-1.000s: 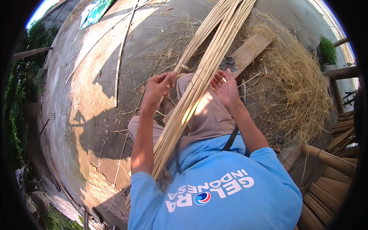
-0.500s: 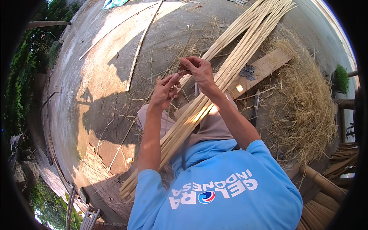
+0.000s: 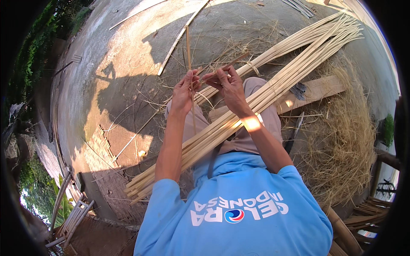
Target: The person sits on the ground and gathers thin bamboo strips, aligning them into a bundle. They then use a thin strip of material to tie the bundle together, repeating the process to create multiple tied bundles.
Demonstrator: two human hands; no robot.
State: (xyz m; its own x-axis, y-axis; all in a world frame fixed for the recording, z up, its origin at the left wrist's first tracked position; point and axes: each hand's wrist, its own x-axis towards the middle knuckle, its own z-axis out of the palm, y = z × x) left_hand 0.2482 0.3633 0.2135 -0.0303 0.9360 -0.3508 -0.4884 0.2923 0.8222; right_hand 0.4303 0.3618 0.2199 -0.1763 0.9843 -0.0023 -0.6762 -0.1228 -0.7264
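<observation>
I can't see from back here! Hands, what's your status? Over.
Left grip pinching long thin strip. Right grip alongside, on brown strip. Possibly in the way: pale bundle under right forearm.

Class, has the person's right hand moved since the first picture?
Yes: the right hand moved left, away from the straw heap, across the strip bundle.

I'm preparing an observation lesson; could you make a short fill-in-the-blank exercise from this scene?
One thin strip runs almost straight up the picture from the ____ hand.
The big heap of straw-like fibres lies on the picture's ____ side.
The person's shirt is light ____.

Missing words: left; right; blue.
</observation>
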